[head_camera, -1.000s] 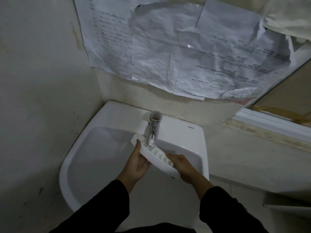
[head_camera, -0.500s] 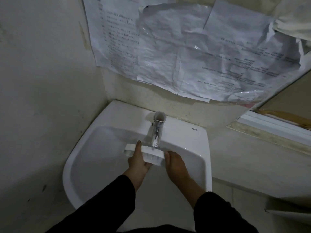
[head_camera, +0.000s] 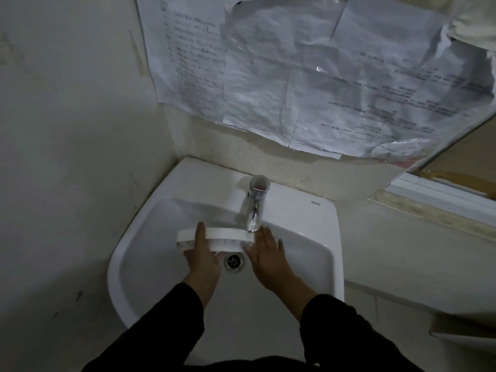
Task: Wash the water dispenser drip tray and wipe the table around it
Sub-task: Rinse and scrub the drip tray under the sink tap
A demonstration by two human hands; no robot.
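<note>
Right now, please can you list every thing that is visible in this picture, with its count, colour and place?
drip tray: 1, white, held over the basin under the tap spout
sink: 1, white, fixed in the wall corner
tap: 1, chrome, back rim of the sink
drain: 1, metal, bottom of the basin, below the tray
printed sheets: several, white with dark text, crumpled, on the wall above the sink
window frame: 1, white, on the right
left hand: 1, grips the tray, thumb over its top edge
right hand: 1, at the tray's right end, fingers straight
sleeves: 2, black, bottom of the view
</note>
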